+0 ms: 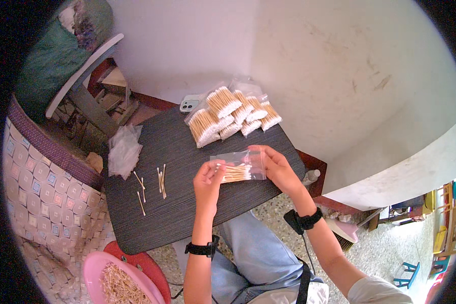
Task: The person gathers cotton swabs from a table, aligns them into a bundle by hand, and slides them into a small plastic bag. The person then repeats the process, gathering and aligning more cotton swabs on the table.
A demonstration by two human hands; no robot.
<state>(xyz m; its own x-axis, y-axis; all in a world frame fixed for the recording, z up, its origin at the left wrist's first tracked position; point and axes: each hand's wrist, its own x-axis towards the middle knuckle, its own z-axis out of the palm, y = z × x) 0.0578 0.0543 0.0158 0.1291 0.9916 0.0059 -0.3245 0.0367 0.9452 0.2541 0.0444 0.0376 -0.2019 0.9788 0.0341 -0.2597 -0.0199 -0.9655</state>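
Over the front of the dark table, both my hands are on a small clear plastic bag (258, 161). A bundle of cotton swabs (236, 174) with wooden sticks lies sideways in it or against it; how far inside the swabs are, I cannot tell. My left hand (206, 176) pinches the bundle's left end between thumb and fingers. My right hand (278, 171) is closed on the bag's right edge. Several loose cotton swabs (161, 182) lie on the table to the left. Beyond my hands is a pile of filled swab bags (223, 114).
Flat, unfilled plastic bags (125, 151) lie at the left edge of the dark table (182, 218). A phone (189, 103) is behind the pile, near the wall. At lower left, a pink basin (92, 271) of loose swabs rests on a red stool (154, 276). A brush (343, 234) lies on the floor at right.
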